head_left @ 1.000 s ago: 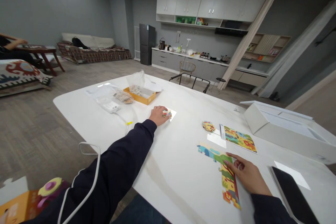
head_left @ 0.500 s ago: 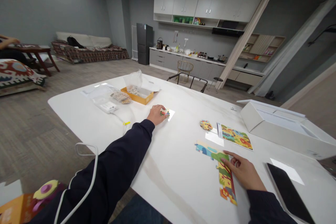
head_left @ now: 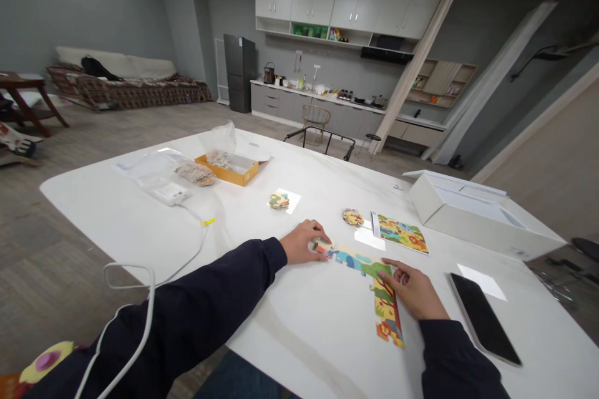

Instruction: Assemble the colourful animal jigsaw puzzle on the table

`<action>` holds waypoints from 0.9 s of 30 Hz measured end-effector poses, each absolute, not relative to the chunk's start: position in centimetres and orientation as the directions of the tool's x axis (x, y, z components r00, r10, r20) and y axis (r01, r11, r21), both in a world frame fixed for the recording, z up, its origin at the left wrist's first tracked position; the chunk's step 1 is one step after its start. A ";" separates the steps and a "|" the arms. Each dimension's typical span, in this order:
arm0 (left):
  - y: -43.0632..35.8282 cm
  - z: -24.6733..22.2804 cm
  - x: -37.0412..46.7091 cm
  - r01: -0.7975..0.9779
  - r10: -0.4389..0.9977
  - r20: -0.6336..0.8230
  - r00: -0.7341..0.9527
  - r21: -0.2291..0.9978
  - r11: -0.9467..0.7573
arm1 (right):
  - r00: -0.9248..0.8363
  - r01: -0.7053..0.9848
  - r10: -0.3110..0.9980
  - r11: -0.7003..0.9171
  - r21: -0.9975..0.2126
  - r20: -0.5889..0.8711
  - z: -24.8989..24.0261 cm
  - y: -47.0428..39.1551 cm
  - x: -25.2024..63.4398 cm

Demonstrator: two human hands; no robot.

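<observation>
My left hand (head_left: 303, 243) pinches a small jigsaw puzzle piece (head_left: 322, 247) at the left end of a joined puzzle section (head_left: 369, 267). Whether the piece touches the section, I cannot tell. This section bends in an L, with a blue animal along the top arm and a lion at the bottom of the other. My right hand (head_left: 415, 287) grips the section at its corner, thumb and index finger on it and the other fingers curled. Beyond my hands are two piles of loose pieces, a left pile (head_left: 279, 201) and a right pile (head_left: 352, 217).
A picture card (head_left: 401, 234) lies right of the piles. On the right are a phone (head_left: 484, 318) and a white box (head_left: 463, 209). A yellow box (head_left: 241, 176) and bagged pieces (head_left: 196, 173) sit back left. A white cable (head_left: 152, 299) crosses my left arm.
My left hand has come from the left pile toward the joined section, bringing a puzzle piece. My right hand stays on the section. The view has shifted a little to the right.
</observation>
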State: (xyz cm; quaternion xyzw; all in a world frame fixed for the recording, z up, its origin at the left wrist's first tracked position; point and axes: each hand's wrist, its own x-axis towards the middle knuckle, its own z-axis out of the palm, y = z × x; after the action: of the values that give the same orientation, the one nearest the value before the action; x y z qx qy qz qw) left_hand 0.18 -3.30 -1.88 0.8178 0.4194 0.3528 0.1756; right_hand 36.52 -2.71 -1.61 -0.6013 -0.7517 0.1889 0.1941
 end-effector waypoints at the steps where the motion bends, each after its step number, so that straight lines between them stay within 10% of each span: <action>1: -3.4 -2.1 0.6 0.581 0.816 0.419 0.399 0.573 -0.578 | -0.202 0.832 0.977 0.206 -0.516 0.065 -1.6 -2.7 36.5; 27: -3.6 -1.7 1.9 0.667 0.849 0.327 0.416 0.525 -0.529 | -0.198 0.828 0.978 0.200 -0.523 0.062 -1.6 -2.8 36.4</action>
State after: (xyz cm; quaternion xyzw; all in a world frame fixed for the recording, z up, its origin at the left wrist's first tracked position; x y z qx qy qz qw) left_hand 1.93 -3.56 -1.67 0.8261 0.4587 0.2861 0.1591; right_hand 36.37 -2.76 -1.64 -0.6025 -0.7496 0.1919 0.1955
